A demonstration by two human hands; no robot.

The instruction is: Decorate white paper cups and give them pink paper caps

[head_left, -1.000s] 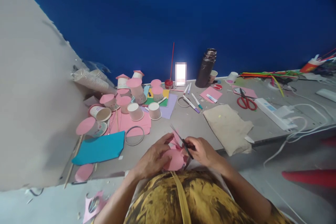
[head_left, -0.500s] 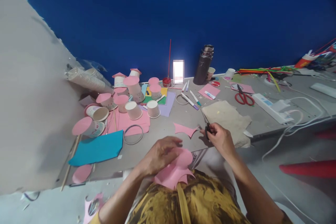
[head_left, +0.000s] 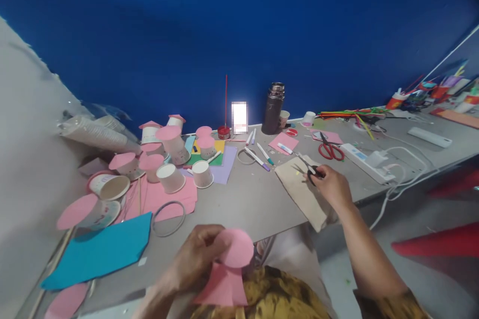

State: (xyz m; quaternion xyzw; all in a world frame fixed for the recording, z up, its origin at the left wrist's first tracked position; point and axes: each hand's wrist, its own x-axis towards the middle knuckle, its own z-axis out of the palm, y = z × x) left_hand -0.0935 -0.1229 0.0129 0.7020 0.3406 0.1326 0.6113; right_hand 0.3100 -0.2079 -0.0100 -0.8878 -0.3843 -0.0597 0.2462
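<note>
My left hand (head_left: 200,254) pinches a round pink paper disc (head_left: 236,248) between thumb and fingers, above my lap. Below the disc lies a pink paper offcut (head_left: 225,286) with curved cut edges; whether my hand also touches it I cannot tell. My right hand (head_left: 334,188) is closed on the black handles of a pair of scissors (head_left: 310,169). The blades point up and left over a folded beige cloth (head_left: 299,192), and they look parted.
Paper cups with pink disc tops (head_left: 174,144) crowd the left side, near a blue sheet (head_left: 101,251) and a grey ring (head_left: 168,219). Markers (head_left: 257,158), a dark flask (head_left: 273,109), red-handled scissors (head_left: 331,151) and a power strip (head_left: 368,163) lie further back and right.
My right hand has moved right with the scissors, onto the cloth. My left hand now holds the disc up more clearly. The loose pink scrap has left the tabletop. The view has shifted.
</note>
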